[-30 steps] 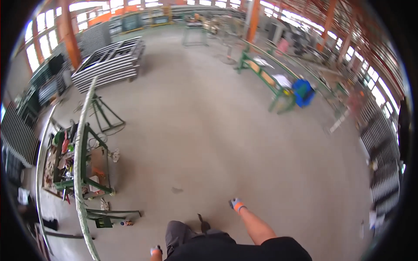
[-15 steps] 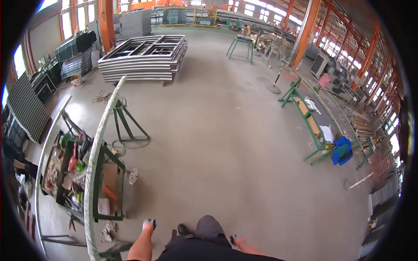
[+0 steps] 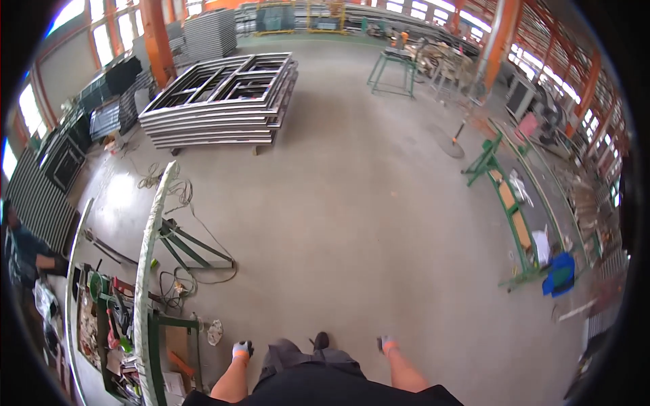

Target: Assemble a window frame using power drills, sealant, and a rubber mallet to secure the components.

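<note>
My left hand, in a grey glove with dark fingertips and an orange cuff, hangs low beside my left thigh. Its fingers are curled in, and nothing shows in them. On the other side my right hand, gloved alike, is held out past my right leg, its fingers curled and no object visible. Neither hand touches anything. Nearest to the left hand are a crumpled scrap on the floor and a green metal stand. A long wrapped bar runs beside a tray of tools.
Ahead on the left lies a stack of metal frames. Cables trail by a green trestle. A long green rack with a blue cloth stands right. Another person is at far left; a green table stands farther off.
I have walked forward: the frame stack looks nearer, and the bar and tool tray have slid lower. Both hands have swung; the right now shows more fully.
</note>
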The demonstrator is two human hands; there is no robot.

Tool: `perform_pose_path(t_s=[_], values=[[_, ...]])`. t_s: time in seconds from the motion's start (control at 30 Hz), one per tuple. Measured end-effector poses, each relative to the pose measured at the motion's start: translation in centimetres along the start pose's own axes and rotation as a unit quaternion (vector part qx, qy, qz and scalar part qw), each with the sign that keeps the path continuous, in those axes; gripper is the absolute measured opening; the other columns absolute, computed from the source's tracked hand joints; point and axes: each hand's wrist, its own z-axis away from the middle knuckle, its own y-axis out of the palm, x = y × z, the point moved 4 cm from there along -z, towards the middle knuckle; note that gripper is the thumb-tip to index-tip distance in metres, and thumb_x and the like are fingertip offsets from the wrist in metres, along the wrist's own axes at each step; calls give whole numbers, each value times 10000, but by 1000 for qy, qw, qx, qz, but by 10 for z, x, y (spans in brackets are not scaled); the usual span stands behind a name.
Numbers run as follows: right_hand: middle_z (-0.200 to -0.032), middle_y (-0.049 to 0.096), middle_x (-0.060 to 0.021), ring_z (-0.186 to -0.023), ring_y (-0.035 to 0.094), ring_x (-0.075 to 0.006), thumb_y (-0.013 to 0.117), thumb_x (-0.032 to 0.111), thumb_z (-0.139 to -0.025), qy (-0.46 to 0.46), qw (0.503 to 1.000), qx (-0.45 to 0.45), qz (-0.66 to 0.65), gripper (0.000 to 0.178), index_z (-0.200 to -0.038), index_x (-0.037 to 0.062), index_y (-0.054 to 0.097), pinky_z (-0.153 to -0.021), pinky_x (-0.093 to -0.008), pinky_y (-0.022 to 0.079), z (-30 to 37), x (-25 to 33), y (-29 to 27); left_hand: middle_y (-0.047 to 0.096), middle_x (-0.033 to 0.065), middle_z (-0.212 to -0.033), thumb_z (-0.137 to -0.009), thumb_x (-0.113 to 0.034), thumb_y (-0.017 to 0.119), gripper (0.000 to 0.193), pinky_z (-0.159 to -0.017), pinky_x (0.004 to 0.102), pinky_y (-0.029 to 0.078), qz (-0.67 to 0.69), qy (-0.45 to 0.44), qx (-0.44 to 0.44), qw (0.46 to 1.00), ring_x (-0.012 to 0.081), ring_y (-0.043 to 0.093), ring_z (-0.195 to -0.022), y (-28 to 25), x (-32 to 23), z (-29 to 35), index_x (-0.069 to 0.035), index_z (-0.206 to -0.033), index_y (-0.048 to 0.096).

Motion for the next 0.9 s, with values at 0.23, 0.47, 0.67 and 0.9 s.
perform_pose_path(t_s=[0.23,0.47,0.67,0.9], values=[[-783,714,-116,-618,662,-176,561,245,-961,-186,932,-32,-308,272,-1007,15,700,-551,-322,542,-261,364,-193,735,92,-992,-867,-286,656,218,-744,416,542,-517,-115,46,847,256,711,-885,4,-49,-27,-136,-1015,710],[-799,691,-82,-641,652,-204,543,299,-973,-69,975,5,-212,248,-978,78,655,-541,-332,532,-345,448,-110,715,126,-949,-931,-287,519,248,-775,453,529,-617,-51,45,784,291,683,-890,82,-284,-276,-133,-968,710],[-799,661,-94,-634,629,-226,535,263,-968,32,913,219,-343,229,-944,63,644,-531,-397,504,-389,440,-53,699,194,-882,-912,-385,538,352,-785,448,520,-353,250,-49,900,379,663,-860,307,-686,-400,-75,-975,694],[-975,657,-137,-837,642,-262,594,340,-905,61,928,159,-333,342,-1073,44,623,-702,-417,528,-557,584,-110,703,185,-921,-907,-368,551,330,-779,441,527,-382,295,-10,876,369,670,-854,457,-917,-517,-91,-1032,680]])
